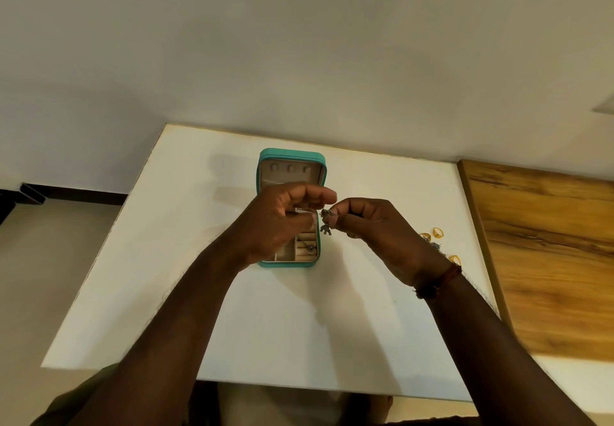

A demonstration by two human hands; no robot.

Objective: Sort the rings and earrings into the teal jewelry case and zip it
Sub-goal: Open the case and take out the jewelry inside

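The teal jewelry case (290,154) lies open on the white table (199,226), lid at the far side, beige compartments near me. A small dark earring (311,249) sits in a near compartment. My right hand (382,236) pinches a silver dangling earring (326,223) just right of the case. My left hand (285,219) hovers over the case with fingers curled, its fingertips close to the same earring; whether they touch it is unclear. Gold rings (438,233) and more jewelry lie on the table behind my right wrist, partly hidden.
A wooden board (548,252) borders the table on the right. A plain wall rises behind the table. Floor shows to the left of the table edge.
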